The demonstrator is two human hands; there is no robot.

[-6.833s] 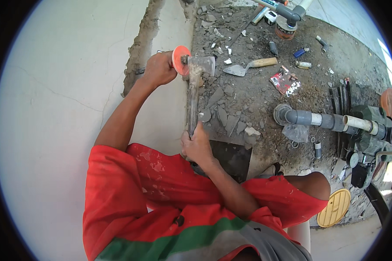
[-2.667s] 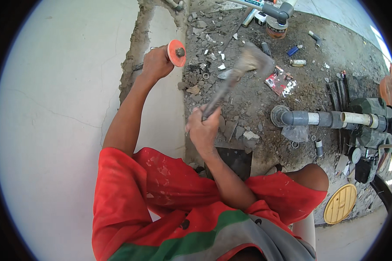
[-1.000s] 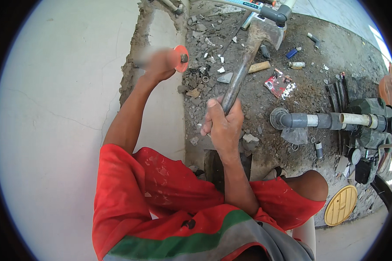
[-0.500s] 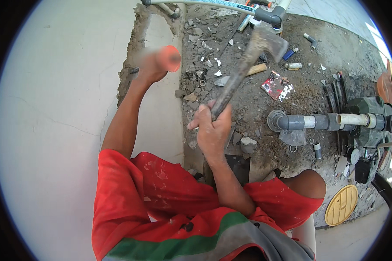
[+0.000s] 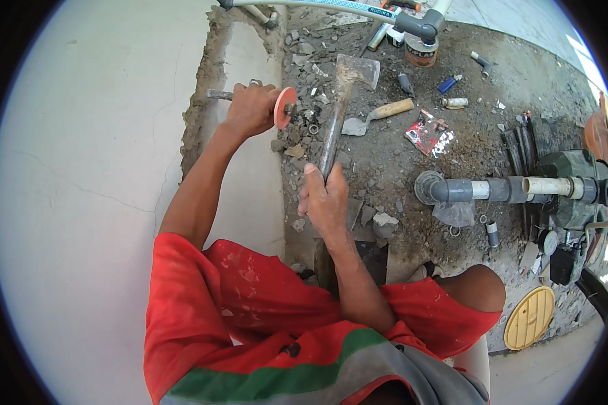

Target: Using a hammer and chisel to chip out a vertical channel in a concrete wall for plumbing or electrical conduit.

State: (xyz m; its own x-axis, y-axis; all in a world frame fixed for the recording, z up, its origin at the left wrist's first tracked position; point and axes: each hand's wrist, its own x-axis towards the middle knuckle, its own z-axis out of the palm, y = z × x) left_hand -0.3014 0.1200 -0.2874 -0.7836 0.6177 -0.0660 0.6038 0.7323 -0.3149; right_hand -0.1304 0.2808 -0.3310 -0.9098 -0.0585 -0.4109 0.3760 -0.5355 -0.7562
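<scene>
Along the rough grey-brown groove (image 5: 199, 135) cut into a cracked white wall (image 5: 94, 169), the left hand (image 5: 251, 111) is closed in a fist around a grey metal chisel (image 5: 219, 94). 1 end of the chisel juts out to the left over the groove; whether its tip touches the bottom cannot be told. A round orange guard disc (image 5: 284, 108) sits at the other end, just beside the thumb side of the fist, and the chisel's dark butt shows on the disc's right face.

The right hand (image 5: 327, 199) is wrapped firmly around the lower part of an axe (image 5: 332, 131) with a long, worn, dark grey handle. The axe stands slanted, its dusty metal head up and its blade edge to the right; the head is apart from the disc and the chisel.

Below the axe head, on ground strewn with grey rubble (image 5: 392, 169), lies a pointing trowel (image 5: 390, 109) with a pale wooden handle, and near it a torn red-and-white packet (image 5: 424, 133). Farther right are a blue cylinder with a metal end (image 5: 447, 84), a small grey pipe elbow (image 5: 483, 64) and a thick grey-and-white pipe run (image 5: 466, 190) that leads to a dark green machine (image 5: 567, 172). A round, ridged yellow lid (image 5: 529, 318) lies at lower right, beyond the person's red shorts (image 5: 270, 277).
</scene>
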